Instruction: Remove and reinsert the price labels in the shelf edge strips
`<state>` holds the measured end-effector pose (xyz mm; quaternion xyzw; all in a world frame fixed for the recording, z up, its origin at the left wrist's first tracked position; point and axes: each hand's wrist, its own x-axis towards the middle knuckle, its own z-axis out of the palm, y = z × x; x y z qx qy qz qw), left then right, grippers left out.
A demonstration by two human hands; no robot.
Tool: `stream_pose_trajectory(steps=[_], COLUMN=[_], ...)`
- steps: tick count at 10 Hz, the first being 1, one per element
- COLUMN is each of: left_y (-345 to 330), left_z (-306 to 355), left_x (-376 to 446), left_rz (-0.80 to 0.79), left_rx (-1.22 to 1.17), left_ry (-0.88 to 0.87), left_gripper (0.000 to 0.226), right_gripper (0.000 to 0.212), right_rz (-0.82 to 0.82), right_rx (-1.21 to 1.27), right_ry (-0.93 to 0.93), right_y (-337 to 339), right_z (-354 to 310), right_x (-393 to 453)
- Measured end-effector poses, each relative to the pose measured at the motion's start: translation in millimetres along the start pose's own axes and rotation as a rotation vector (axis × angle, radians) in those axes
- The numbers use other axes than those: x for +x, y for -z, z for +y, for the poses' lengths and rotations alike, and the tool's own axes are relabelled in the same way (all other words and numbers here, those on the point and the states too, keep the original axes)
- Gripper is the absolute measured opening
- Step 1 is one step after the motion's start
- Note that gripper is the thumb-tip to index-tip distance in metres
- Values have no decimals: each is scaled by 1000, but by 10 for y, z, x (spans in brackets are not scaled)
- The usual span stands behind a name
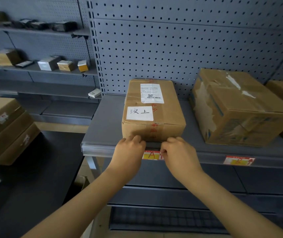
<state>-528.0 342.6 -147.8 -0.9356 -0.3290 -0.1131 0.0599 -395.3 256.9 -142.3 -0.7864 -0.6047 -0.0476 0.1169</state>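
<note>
A red, white and yellow price label sits in the clear shelf edge strip of the grey shelf, showing between my two hands. My left hand covers the label's left end, fingers curled over the strip's top edge. My right hand pinches the label's right end against the strip. A second price label rests in the same strip further right, untouched.
A taped cardboard box with a handwritten white sticker stands just behind my hands. A larger torn box stands to its right. Stacked boxes sit on a dark counter at left. Small packages line the far left shelves.
</note>
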Motion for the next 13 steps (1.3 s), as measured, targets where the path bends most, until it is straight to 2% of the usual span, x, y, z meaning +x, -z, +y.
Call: stream_pose_trajectory(steps=[3,9,11,12,13], left_y=[39,50,287,502,702], left_z=[34,-58,-66,-17,107], left_x=[3,-75,-66,-115,-257], left_rz=[-76,-59,-43,31,33], left_rx=[-14,-124,-125,-76,-58], left_ry=[23,33,9,-38,-71], left_gripper=[24,21,19,21,29], right_gripper=[22,12,6,5,14], right_rz=[-101,27,189,300,470], right_rx=[-63,-37,154,234,431], right_ry=[-18,-116,-148,-158,-146], right_y=[77,85,247,424,816], right_z=[-51,-90,-98,-30,76], right_x=[33,-57,-260,-446,-762])
